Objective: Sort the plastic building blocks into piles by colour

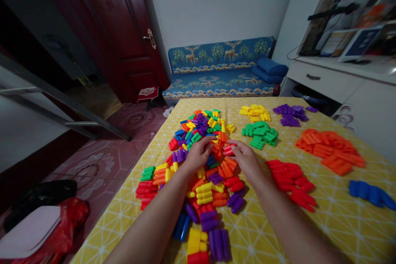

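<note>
**Two hands deep in the mixed heap**

We see both hands meeting over the middle of the mixed heap (202,192) of coloured plastic blocks, which lies on the near left half of the table (334,231) with its yellow patterned cloth. The left hand (198,154) lies palm down on the heap, fingers curled over orange and blue pieces. We cannot tell whether it has hold of any of them. The right hand (246,161) sits just beside it, and its thumb and fingertips are closed lightly around a red block (228,149) at the heap's upper edge.

To the right, well apart from the heap, we find blocks sorted by colour:

- yellow pile (255,112) and purple pile (291,114) at the far side
- green pile (260,134) just beyond the right hand
- orange pile (331,150) toward the right edge
- red pile (292,181) beside the right wrist
- blue pile (371,193) at the near right

Behind the table stands a blue sofa (221,68), and beside it a dark red door (123,29).
</note>
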